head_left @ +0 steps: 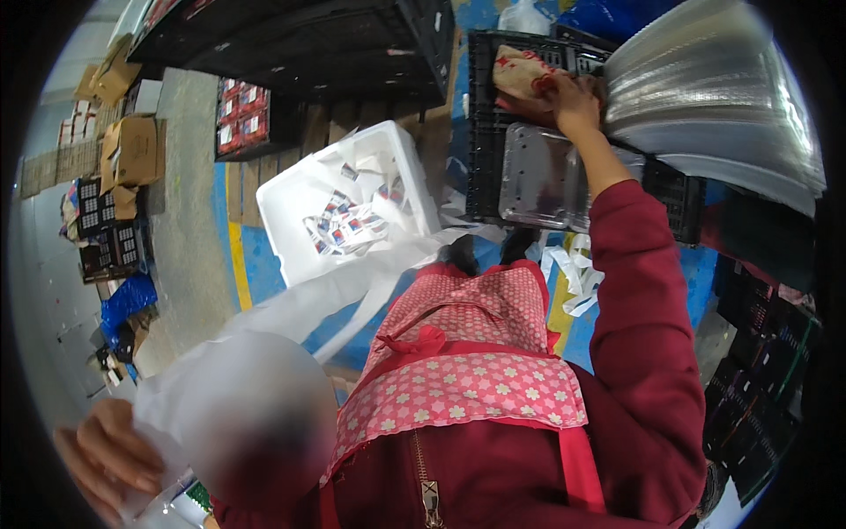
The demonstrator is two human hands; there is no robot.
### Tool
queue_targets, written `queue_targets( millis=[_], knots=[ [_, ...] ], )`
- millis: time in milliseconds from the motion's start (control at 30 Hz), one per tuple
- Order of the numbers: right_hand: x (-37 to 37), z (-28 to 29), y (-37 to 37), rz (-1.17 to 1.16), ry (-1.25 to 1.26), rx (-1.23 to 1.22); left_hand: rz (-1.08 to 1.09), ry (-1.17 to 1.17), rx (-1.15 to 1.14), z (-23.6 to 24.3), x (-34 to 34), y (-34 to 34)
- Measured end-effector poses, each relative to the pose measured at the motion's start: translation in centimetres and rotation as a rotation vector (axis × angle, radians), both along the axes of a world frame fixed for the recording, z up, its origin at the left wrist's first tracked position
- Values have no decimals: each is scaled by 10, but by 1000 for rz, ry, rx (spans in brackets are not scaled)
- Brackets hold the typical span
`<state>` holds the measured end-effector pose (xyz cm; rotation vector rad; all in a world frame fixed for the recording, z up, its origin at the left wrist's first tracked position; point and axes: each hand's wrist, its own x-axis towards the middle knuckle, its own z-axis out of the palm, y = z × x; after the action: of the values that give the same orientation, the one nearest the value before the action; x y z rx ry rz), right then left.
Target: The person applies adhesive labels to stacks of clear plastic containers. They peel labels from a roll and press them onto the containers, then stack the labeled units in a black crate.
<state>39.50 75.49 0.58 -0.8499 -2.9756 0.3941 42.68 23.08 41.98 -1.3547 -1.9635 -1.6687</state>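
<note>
At the lower left is my left hand, its fingers curled at the edge of a long white strip, closed on it. From there the strip trails up past the white foam box. Beside that hand a round patch is blurred and its content cannot be made out. My right hand reaches to the upper right and closes on a beige cloth with a red pattern, partly covering it. Just below the cloth lies a clear plastic clamshell tray on a black crate. To its right leans a tall stack of clear plastic trays.
The white foam box holds crumpled white strips and printed labels. Black crates stand at the top, red packs beneath. Cardboard boxes line the left. White strip scraps lie on the blue floor, and black crates stand right.
</note>
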Motion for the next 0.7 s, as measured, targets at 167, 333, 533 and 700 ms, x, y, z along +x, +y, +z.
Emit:
queue_targets(
  millis=[167,333,533,700],
  knots=[
    [16,31,-28,-19,278,211,46,12,-420,-72,3,65],
    [87,175,-158,235,485,-1165,-165,-377,-416,-178,6,115],
    [157,203,-197,427,555,-1134,-267,-444,-365,-195,7,145],
    [177,215,-194,393,708,-865,-302,-432,-372,-203,16,150]
  ],
)
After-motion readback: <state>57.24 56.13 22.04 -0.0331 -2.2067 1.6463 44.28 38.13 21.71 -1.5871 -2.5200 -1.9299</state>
